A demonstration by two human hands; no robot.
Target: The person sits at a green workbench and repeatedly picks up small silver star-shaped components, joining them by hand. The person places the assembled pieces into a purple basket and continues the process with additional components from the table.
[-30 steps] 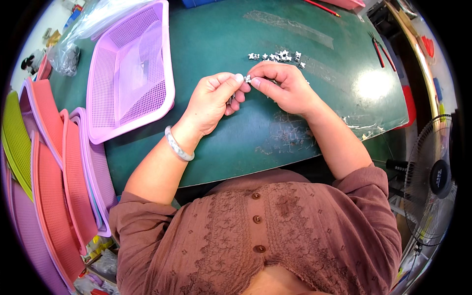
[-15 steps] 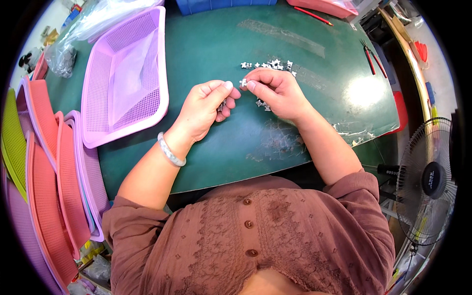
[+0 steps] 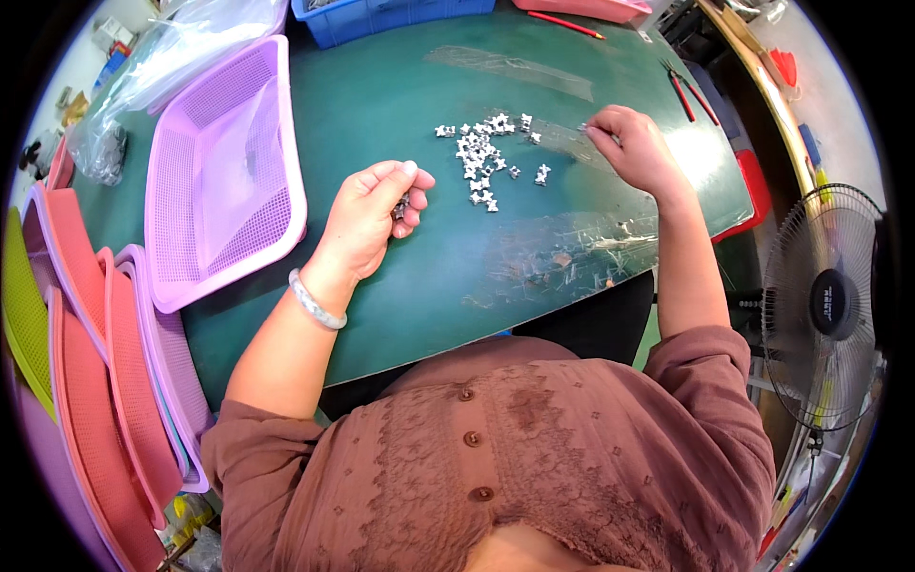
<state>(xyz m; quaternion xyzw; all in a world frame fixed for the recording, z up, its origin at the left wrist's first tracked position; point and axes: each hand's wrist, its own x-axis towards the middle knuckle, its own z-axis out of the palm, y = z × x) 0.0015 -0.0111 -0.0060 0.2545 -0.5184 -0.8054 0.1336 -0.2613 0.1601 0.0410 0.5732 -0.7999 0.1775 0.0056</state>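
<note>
My left hand (image 3: 370, 212) is closed around several small dark-silvery metal pieces (image 3: 400, 206), which show between its curled fingers. Out to the right above the table, my right hand (image 3: 637, 151) pinches a small pale piece (image 3: 583, 127) at its fingertips; its exact shape is too small to tell. Between the two hands lies a loose pile of small silvery, knobbly metal pieces (image 3: 477, 157). A few of them sit apart at the pile's right side, one being a single piece (image 3: 542, 174).
A purple mesh basket (image 3: 294, 181) holding a clear plastic sheet stands left on the green table (image 3: 400, 315). A blue bin (image 3: 391, 21), a red pencil (image 3: 566, 25) and red-handled pliers (image 3: 688, 95) lie beyond. Stacked baskets (image 3: 124, 381) stand at left, a fan (image 3: 829, 305) at right.
My right hand has moved away from my left, to the right past the pile, uncovering the pieces. The view has shifted slightly. My left hand stays closed.
</note>
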